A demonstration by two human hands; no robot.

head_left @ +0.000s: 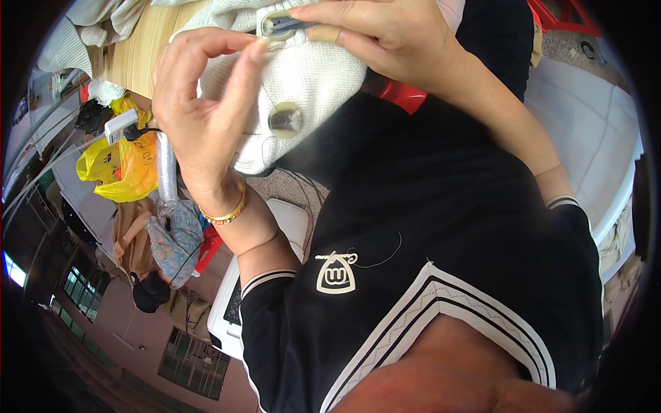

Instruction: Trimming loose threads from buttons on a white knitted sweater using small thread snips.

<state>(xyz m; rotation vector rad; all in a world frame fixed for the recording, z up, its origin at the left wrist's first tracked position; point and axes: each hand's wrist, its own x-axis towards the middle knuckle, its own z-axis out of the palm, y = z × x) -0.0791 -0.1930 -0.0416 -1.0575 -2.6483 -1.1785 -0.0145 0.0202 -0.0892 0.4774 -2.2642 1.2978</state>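
A white knitted garment [313, 76] lies over my lap and the table edge, with a large round button [286, 120] on its lower part. Higher up, a second round button [274, 25] shows, partly covered. My right hand [392, 38] grips a small dark grey tool [289, 26], perhaps thread snips, with its tip over that upper button. At the button's left edge, thumb and forefinger of my left hand [206, 103] are pinched together; what lies between them is too small to make out. Loose dark thread trails down the knit near the lower button.
A pale wooden tabletop [141, 51] is at the upper left, with more knitwear [65, 48] on it. Yellow plastic bags [120, 168] hang beside it. Another person [169, 241] sits farther left. A white box-shaped thing [231, 310] stands by my left elbow, a white surface [585, 131] at right.
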